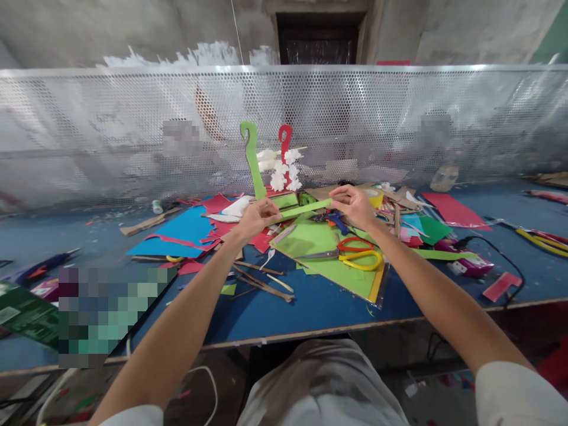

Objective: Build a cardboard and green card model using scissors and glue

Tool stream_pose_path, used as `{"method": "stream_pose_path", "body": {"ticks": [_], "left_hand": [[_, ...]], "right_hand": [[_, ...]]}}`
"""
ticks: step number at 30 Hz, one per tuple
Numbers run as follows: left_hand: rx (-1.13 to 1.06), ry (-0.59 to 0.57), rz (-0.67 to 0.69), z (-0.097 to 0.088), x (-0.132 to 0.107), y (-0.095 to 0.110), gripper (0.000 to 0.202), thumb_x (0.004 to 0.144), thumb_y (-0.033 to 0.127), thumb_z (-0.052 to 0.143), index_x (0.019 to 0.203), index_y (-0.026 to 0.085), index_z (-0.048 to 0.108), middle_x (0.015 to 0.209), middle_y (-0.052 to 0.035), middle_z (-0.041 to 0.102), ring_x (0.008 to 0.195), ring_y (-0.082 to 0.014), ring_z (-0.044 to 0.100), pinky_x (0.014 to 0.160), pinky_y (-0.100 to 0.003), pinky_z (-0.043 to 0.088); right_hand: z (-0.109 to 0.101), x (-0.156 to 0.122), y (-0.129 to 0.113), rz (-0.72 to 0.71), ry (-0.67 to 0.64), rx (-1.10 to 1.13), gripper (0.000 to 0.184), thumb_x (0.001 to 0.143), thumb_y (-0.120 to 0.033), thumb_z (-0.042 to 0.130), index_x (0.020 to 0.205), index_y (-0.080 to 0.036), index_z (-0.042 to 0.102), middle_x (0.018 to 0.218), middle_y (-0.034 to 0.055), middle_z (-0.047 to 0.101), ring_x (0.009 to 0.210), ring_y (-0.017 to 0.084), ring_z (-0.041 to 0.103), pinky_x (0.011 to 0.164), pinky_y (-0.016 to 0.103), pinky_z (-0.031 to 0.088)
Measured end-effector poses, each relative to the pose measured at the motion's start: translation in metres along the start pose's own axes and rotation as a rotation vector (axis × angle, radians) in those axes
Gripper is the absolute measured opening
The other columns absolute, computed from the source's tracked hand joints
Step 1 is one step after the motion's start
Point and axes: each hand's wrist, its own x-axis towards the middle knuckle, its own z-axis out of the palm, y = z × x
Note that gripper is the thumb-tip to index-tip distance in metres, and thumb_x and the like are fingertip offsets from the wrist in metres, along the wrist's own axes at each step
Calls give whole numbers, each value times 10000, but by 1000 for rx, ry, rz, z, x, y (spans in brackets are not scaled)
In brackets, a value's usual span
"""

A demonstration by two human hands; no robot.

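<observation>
A narrow light-green paper strip [306, 209] is stretched between my two hands above the cluttered table. My left hand [260, 218] pinches its left end, and my right hand [354, 205] pinches the other. Just behind my left hand stands a tall green piece with a curled top [252, 157]. Beside that rises a red curled piece [285, 139] with white ruffled bits [279, 177] around it. Under the strip lies a green sheet [319, 242], partly in a clear sleeve, with red-and-yellow-handled scissors [360, 255] on it. A blue glue gun [339, 223] rests near my right hand.
A perforated metal panel [133, 130] runs along the back of the blue table [266, 319]. Blue paper [177, 228], red paper [452, 208] and brown sticks [261, 281] are scattered about. Yellow-handled pliers [541, 239] and a black cable [510, 254] lie at right.
</observation>
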Motion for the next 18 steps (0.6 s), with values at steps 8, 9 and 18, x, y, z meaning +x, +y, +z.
{"method": "stream_pose_path", "body": {"ticks": [8, 9, 18], "left_hand": [[-29, -257, -54, 3, -6, 4, 512, 758, 543, 870, 1044, 180, 651, 809, -43, 753, 683, -162, 665, 632, -264, 481], [-19, -277, -55, 5, -8, 6, 515, 780, 561, 851, 1069, 180, 661, 847, -55, 763, 719, -174, 679, 650, -270, 491], [-12, -384, -46, 29, -12, 19, 651, 883, 758, 652, 1090, 154, 777, 1003, -124, 770, 887, -238, 702, 783, -327, 554]], "right_hand": [[5, 2, 2, -52, 16, 97, 419, 737, -447, 847, 1049, -243, 656, 942, 42, 761, 896, 223, 734, 923, 420, 625], [6, 2, 1, -47, 17, 94, 417, 737, -447, 845, 1047, -241, 658, 940, 43, 761, 892, 223, 734, 913, 415, 624], [25, -6, -16, 30, -87, 106, 441, 750, -439, 854, 1099, -238, 675, 925, 36, 766, 861, 222, 736, 888, 419, 616]]}}
